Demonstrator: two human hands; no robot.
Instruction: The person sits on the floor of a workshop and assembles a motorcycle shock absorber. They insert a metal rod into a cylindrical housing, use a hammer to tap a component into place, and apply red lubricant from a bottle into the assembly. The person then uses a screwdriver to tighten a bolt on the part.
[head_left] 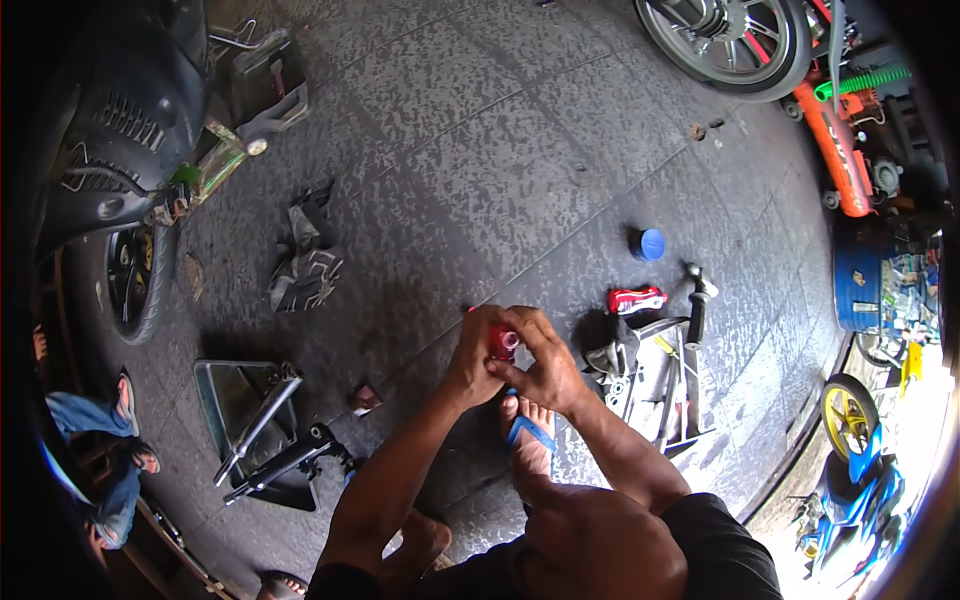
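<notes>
Both my hands meet in the middle of the view over a small red part (503,343). My left hand (473,356) grips it from the left and my right hand (543,368) closes on it from the right, fingers wrapped over its top. Most of the red part is hidden by my fingers. Just below my hands is my foot in a blue sandal (528,432) on the dark concrete floor.
A red-and-white tool (637,299), a blue cap (651,243) and a metal tray of tools (662,375) lie right. A rag (303,263) lies left. A metal pan with black parts (257,430) sits lower left. Motorcycles stand at upper left, top right and lower right. Another person's sandalled feet (128,420) are at far left.
</notes>
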